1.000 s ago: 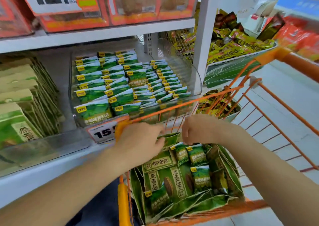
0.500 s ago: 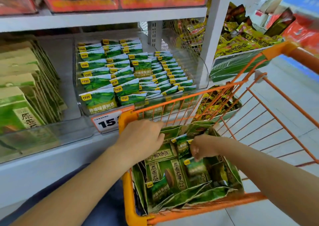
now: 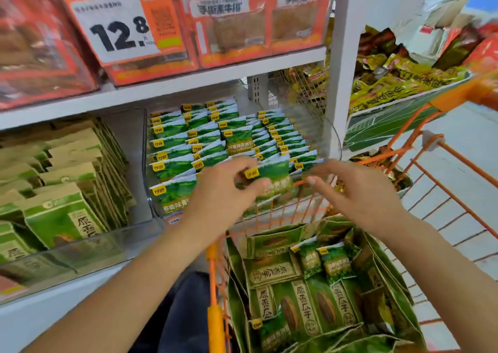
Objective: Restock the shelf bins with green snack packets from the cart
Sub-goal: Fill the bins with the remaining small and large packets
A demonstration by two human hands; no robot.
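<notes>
My left hand [image 3: 226, 188] grips a green snack packet [image 3: 272, 174] with a yellow label, held at the front edge of the clear shelf bin [image 3: 330, 134]. That bin holds several rows of the same green packets [image 3: 188, 147]. My right hand [image 3: 358, 191] hovers just right of the held packet with relaxed fingers and holds nothing. Below both hands, the orange wire cart [image 3: 214, 309] carries more green packets [image 3: 334, 265] on top of large green seed bags [image 3: 307, 307].
A clear bin of tall green bags [image 3: 62, 191] stands on the shelf to the left. Orange boxes and a 12.8 price tag [image 3: 118, 29] fill the shelf above. A white upright post [image 3: 342, 64] divides off yellow snack bags [image 3: 398, 83] at the right.
Both hands have risen out of the cart to the bin's front edge. My left hand now holds a green packet. The view has tilted upward to the shelf.
</notes>
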